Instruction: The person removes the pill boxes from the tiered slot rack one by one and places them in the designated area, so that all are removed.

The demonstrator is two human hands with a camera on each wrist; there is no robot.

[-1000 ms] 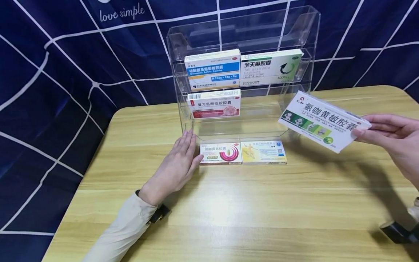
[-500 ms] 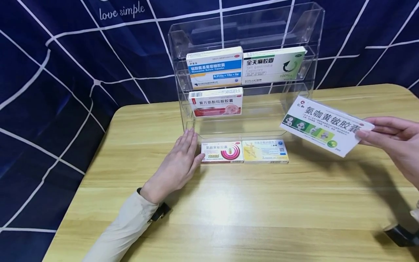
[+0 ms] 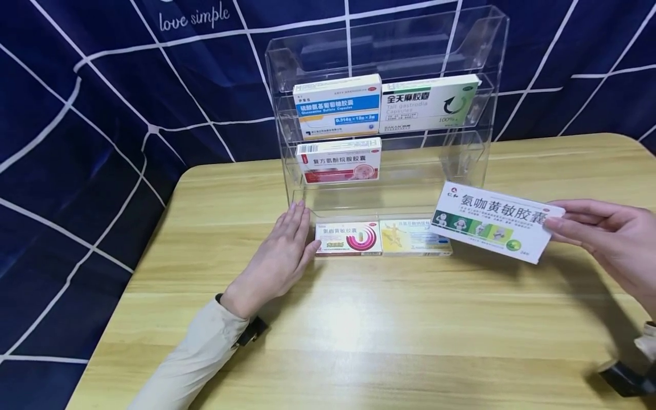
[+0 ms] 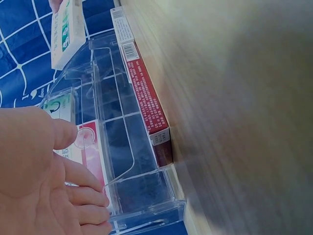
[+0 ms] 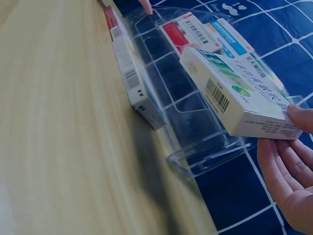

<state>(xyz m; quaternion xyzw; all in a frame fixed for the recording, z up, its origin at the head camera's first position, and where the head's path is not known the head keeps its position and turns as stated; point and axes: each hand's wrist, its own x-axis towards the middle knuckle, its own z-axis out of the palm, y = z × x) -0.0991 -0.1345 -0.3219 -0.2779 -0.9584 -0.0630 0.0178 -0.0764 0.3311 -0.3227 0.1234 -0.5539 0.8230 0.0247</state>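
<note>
My right hand (image 3: 610,242) pinches the right end of a white medicine box with a green picture strip (image 3: 492,222), thumb in front and fingers behind. The box is held tilted above the table, at the front right of a clear acrylic display rack (image 3: 338,199). In the head view it overlaps the right end of a yellow-and-white medicine box (image 3: 407,236). Left of that lies a white medicine box with pink rings (image 3: 348,238), both along the rack's front. My left hand (image 3: 274,259), fingers straight, rests at the rack's lower left corner, its thumb by the pink-ringed box.
A blue-and-white medicine box (image 3: 336,108) and a green-and-white medicine box (image 3: 427,103) stand side by side in an upper tier of the rack. Below is a red-and-white medicine box (image 3: 338,161). A dark blue checked cloth (image 3: 102,188) hangs behind the wooden table (image 3: 359,341).
My right hand has brought the green-strip medicine box lower and to the left, with less tilt, so it now overlaps the yellow-and-white box in the head view. My left hand stays put.
</note>
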